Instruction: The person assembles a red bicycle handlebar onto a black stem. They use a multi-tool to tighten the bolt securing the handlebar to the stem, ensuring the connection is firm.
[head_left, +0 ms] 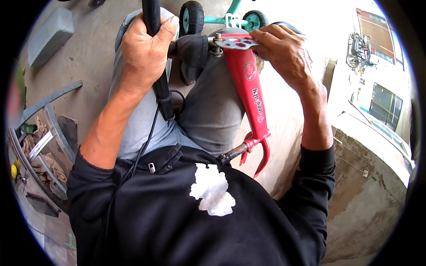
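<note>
Two hands, both occupied. My left hand (144, 44) is wrapped fully closed around a black handlebar tube (155, 57), smooth and round, thumb over the top. My right hand (284, 51) is curled on a flat grey multi-hole wrench (237, 42), fingertips pinching its far end; the wrench sits on the nut at the top of the red frame (250, 84). Judgement: the bar wants holding dead steady while the wrench stays flat on the nut, or it will slip. The red frame is glossy painted metal, tapering down across my grey trouser leg to a forked end (259, 150) beside a dark axle stub (233, 154). Beyond the frame's top: a teal toy cycle (222, 17) with black wheels. Left of the frame, on concrete: curved metal rails (42, 133).
</note>
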Demonstrator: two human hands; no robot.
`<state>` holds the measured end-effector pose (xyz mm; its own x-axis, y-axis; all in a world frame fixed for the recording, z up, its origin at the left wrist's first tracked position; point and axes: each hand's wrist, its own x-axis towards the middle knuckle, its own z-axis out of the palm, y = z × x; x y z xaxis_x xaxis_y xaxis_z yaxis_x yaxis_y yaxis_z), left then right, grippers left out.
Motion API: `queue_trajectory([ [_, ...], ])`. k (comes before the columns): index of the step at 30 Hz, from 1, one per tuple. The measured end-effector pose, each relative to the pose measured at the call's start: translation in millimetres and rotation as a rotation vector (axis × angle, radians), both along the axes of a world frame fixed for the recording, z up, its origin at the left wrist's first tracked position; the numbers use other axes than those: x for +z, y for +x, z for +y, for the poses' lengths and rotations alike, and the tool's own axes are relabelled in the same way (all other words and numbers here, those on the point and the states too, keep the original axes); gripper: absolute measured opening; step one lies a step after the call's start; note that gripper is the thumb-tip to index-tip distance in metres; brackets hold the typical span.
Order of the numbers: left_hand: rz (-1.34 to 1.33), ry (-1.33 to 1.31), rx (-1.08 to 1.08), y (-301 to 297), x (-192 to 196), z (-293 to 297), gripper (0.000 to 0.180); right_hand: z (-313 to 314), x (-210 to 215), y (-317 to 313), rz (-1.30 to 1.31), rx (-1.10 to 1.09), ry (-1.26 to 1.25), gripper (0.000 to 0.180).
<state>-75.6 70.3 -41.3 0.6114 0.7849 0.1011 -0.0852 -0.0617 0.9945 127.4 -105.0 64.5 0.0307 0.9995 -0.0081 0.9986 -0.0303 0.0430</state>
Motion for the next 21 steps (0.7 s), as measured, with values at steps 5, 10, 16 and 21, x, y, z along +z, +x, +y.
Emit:
queue_trajectory([
  [5, -0.031, 0.029, 0.029, 3, -1, -1, 0.021, -14, 0, -15, 0.073, -0.189, 0.054, 0.023],
  [10, -0.003, 0.047, 0.045, 2, -3, -1, 0.021, -24, 11, -41, 0.046, -0.212, 0.215, 0.021],
  [16, 0.013, 0.048, 0.017, 1, -2, -1, 0.022, -25, 19, -58, -0.065, -0.172, 0.204, 0.020],
  [21, 0.006, 0.066, 0.027, 1, -3, 0, 0.021, -21, 22, -70, -0.110, -0.186, 0.145, 0.018],
])
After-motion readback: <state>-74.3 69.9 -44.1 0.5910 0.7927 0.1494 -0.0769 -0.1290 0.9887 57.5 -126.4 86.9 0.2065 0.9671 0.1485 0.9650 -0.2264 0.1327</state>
